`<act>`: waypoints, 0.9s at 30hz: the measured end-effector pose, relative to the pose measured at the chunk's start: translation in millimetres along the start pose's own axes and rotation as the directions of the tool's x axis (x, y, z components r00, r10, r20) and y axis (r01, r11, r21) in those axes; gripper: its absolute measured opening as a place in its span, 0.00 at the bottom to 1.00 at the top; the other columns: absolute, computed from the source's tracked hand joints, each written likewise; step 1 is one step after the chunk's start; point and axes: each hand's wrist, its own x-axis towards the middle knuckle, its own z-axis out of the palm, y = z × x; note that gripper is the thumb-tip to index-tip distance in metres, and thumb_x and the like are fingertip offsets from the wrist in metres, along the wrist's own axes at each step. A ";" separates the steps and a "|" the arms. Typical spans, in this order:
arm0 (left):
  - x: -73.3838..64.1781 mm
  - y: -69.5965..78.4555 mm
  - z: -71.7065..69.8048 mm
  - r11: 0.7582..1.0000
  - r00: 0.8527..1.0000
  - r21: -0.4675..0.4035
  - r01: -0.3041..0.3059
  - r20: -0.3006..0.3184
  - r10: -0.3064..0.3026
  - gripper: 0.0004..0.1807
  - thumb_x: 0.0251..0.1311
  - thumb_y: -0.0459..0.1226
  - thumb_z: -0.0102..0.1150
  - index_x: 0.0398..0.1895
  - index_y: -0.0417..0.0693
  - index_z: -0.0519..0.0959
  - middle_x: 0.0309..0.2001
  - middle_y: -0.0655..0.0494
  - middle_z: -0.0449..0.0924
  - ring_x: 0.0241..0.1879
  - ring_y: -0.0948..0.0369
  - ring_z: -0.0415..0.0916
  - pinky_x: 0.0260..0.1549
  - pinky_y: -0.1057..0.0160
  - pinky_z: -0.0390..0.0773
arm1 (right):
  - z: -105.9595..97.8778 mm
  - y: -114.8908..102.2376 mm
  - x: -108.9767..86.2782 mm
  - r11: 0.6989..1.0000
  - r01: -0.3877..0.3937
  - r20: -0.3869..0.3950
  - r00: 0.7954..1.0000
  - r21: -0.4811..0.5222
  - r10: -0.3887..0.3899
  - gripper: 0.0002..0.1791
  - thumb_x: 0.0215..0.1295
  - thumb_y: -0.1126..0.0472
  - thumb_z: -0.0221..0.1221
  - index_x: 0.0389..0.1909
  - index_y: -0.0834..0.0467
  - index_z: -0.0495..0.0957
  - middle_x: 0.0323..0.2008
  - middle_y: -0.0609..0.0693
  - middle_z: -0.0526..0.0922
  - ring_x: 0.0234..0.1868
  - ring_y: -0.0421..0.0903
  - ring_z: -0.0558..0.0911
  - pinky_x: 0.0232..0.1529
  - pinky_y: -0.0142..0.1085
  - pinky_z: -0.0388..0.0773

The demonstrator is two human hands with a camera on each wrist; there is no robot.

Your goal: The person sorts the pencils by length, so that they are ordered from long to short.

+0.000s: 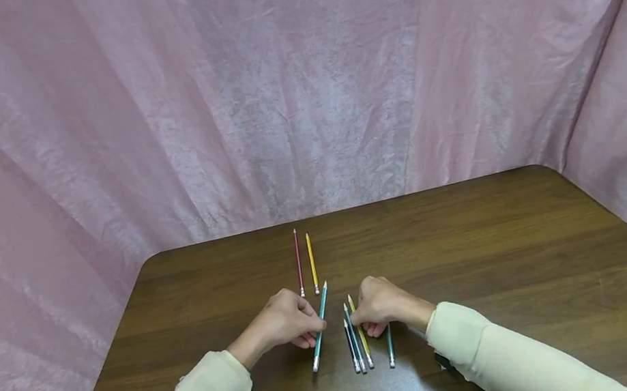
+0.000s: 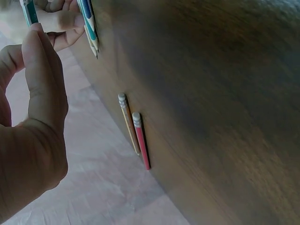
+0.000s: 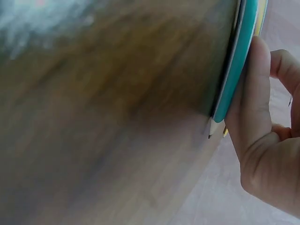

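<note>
My left hand point(image 1: 292, 320) pinches a light teal pencil point(image 1: 320, 322) between thumb and fingers, its eraser end toward me and its point away. To the right, my right hand point(image 1: 382, 301) has its fingertips on a yellow pencil point(image 1: 367, 349), gripping it partway along and hiding that stretch. Close to its left lie a dark blue-green pencil point(image 1: 357, 347) and a dark pencil point(image 1: 351, 348). Another teal pencil point(image 1: 390, 348) lies under the right hand's outer side, its far part hidden; in the right wrist view a teal pencil point(image 3: 236, 70) runs beside the fingers.
Farther back on the brown wooden table point(image 1: 483, 243), a dark red pencil point(image 1: 299, 263) and a yellow-orange pencil point(image 1: 312, 261) lie side by side with their points away from me. A pink curtain point(image 1: 295, 88) hangs behind the table and along its sides.
</note>
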 end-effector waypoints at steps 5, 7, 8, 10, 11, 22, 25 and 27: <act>-0.8 -1.7 -0.2 1.000 1.000 -0.008 -0.005 -0.004 0.005 0.05 0.53 0.28 0.67 0.22 0.38 0.82 0.17 0.51 0.81 0.16 0.64 0.80 0.20 0.66 0.85 | 0.3 0.7 1.7 0.999 0.002 -0.005 1.000 -0.048 -0.003 0.11 0.55 0.70 0.66 0.15 0.64 0.79 0.11 0.53 0.80 0.11 0.43 0.81 0.16 0.33 0.83; -0.1 -2.1 0.0 1.000 1.000 -0.017 -0.006 -0.010 0.006 0.05 0.53 0.28 0.67 0.22 0.38 0.82 0.17 0.51 0.81 0.16 0.64 0.80 0.20 0.66 0.85 | -0.4 0.9 1.8 0.998 0.006 0.002 1.000 -0.055 -0.006 0.11 0.55 0.70 0.65 0.15 0.64 0.79 0.11 0.53 0.80 0.11 0.43 0.81 0.16 0.33 0.83; 0.4 -2.3 0.1 1.000 1.000 -0.021 -0.012 -0.014 0.011 0.05 0.53 0.28 0.67 0.22 0.38 0.82 0.17 0.51 0.81 0.16 0.64 0.80 0.19 0.66 0.85 | -1.0 1.1 2.1 0.998 0.007 0.009 1.000 -0.057 -0.006 0.11 0.55 0.70 0.65 0.15 0.64 0.79 0.11 0.53 0.80 0.11 0.42 0.81 0.17 0.33 0.83; 1.6 -1.7 -0.1 0.999 1.000 -0.034 -0.017 -0.025 0.017 0.05 0.53 0.28 0.67 0.22 0.37 0.82 0.17 0.51 0.81 0.16 0.64 0.79 0.19 0.65 0.85 | -2.9 0.8 2.0 0.999 0.006 0.028 1.000 -0.053 -0.004 0.11 0.55 0.71 0.63 0.15 0.64 0.79 0.11 0.53 0.80 0.11 0.41 0.80 0.17 0.33 0.83; 2.6 -1.5 -0.2 0.999 0.999 -0.040 -0.021 -0.029 0.020 0.05 0.53 0.28 0.67 0.22 0.37 0.82 0.17 0.51 0.81 0.16 0.63 0.79 0.19 0.65 0.85 | -4.3 0.1 1.6 0.999 0.007 0.036 0.999 -0.049 -0.005 0.11 0.55 0.71 0.63 0.15 0.64 0.79 0.11 0.53 0.80 0.11 0.40 0.80 0.17 0.32 0.83; 6.2 5.1 -2.3 0.996 0.997 -0.071 -0.056 -0.058 0.052 0.02 0.52 0.27 0.64 0.25 0.35 0.83 0.18 0.50 0.82 0.18 0.62 0.81 0.22 0.63 0.86 | -27.0 -11.7 -1.5 0.995 -0.006 0.056 0.998 0.103 0.000 0.08 0.56 0.71 0.58 0.20 0.66 0.79 0.14 0.54 0.80 0.13 0.40 0.79 0.21 0.33 0.85; 9.2 6.7 -1.3 0.997 0.997 -0.065 -0.051 -0.058 0.047 0.02 0.52 0.27 0.63 0.25 0.35 0.82 0.18 0.50 0.82 0.18 0.62 0.81 0.22 0.63 0.86 | -33.5 -11.1 -1.8 0.990 0.003 0.063 0.998 0.141 -0.012 0.07 0.57 0.70 0.58 0.22 0.66 0.79 0.15 0.54 0.80 0.14 0.41 0.79 0.23 0.35 0.86; 11.9 8.8 -0.5 0.997 0.997 -0.061 -0.051 -0.064 0.047 0.03 0.52 0.28 0.63 0.24 0.36 0.82 0.18 0.50 0.82 0.18 0.62 0.81 0.22 0.63 0.86 | -37.9 -10.6 -2.6 0.987 0.012 0.065 0.998 0.158 -0.022 0.06 0.57 0.70 0.58 0.23 0.67 0.79 0.16 0.54 0.80 0.15 0.41 0.80 0.24 0.36 0.87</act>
